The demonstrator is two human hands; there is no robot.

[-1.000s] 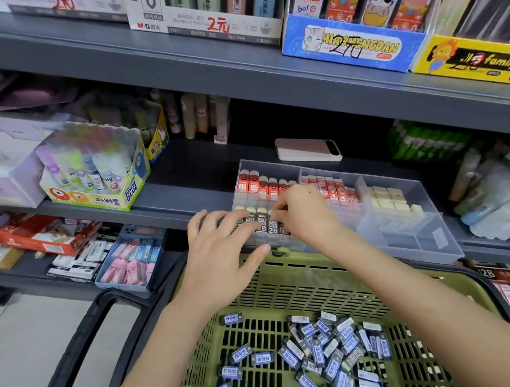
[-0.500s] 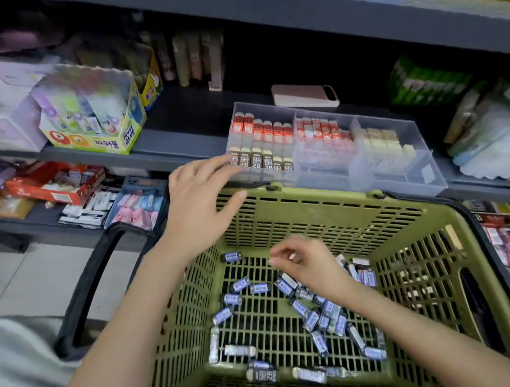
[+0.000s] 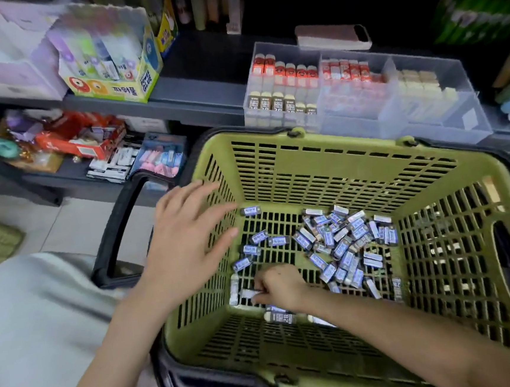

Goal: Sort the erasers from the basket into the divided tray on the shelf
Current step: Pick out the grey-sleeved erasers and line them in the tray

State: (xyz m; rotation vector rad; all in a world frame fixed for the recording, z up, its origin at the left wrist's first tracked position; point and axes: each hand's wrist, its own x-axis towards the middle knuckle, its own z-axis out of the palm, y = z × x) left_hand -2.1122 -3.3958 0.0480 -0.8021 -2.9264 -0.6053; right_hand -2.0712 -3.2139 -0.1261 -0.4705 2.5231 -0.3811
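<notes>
Our right hand [image 3: 279, 287] has dropped to the floor of the slotted green plastic basket [image 3: 321, 159], seemingly pinching a small white-wrapped eraser [image 3: 247, 293]; our left hand [image 3: 187, 242] hovers spread.

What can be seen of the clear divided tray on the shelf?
The divided tray is clear plastic, rectangular, split by walls into compartments. It stands level at the front edge of the grey shelf, behind the green basket. Red-sleeved erasers and dark-sleeved erasers fill its left part, pale erasers its right. No hand touches it.
</notes>
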